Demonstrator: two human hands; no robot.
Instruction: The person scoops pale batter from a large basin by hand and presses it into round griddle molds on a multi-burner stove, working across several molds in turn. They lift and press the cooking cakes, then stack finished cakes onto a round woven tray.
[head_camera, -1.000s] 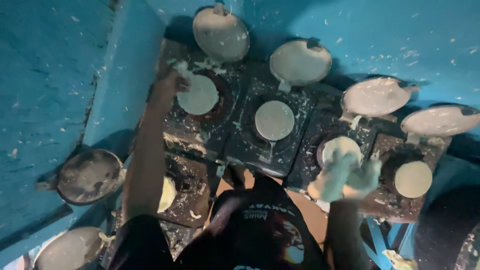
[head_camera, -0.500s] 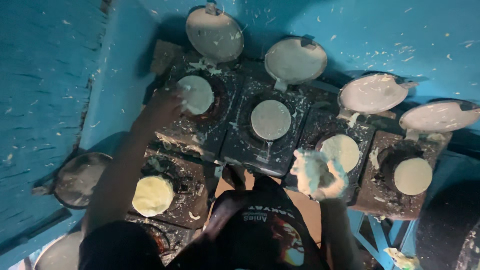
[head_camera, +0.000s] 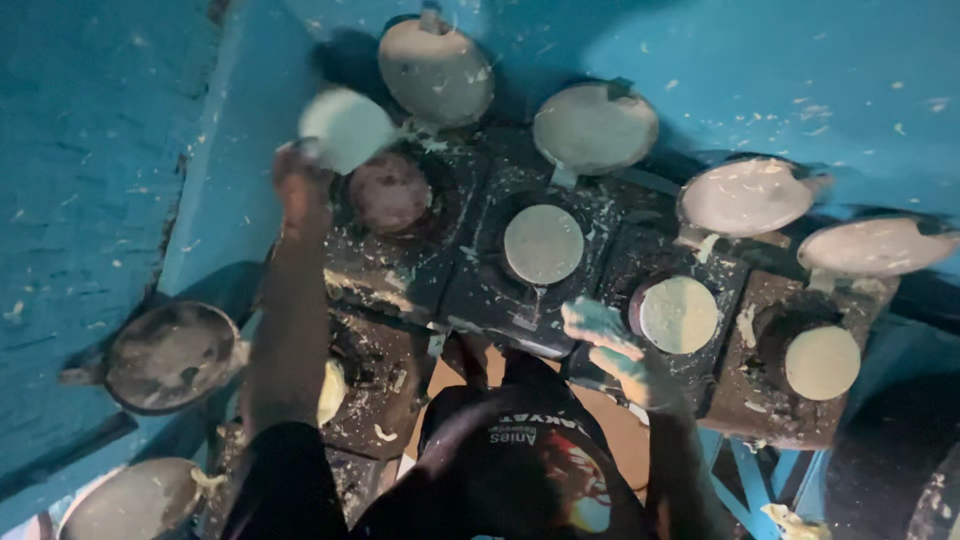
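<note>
My left hand (head_camera: 298, 188) is raised over the far-left round hot plate (head_camera: 390, 192) and holds a pale round flat disc (head_camera: 345, 128) by its edge, lifted clear of the bare, dark plate. My right hand (head_camera: 612, 348) is smeared white and closed around a lump of pale dough (head_camera: 592, 320), hovering just left of the third plate's disc (head_camera: 678, 314). More pale discs lie on the second plate (head_camera: 543, 243) and the fourth plate (head_camera: 822, 362).
Open round lids stand tilted up behind the plates (head_camera: 435, 70) (head_camera: 595, 127) (head_camera: 745, 195) (head_camera: 875, 245). Two more lids (head_camera: 172, 355) (head_camera: 130, 500) and a yellowish disc (head_camera: 330, 392) sit on the left near my arm. Blue walls, splattered with batter, enclose the bench.
My left hand has lifted the disc off the far-left plate, up and to the left, baring the plate. My right hand has drifted left, away from the third plate.
</note>
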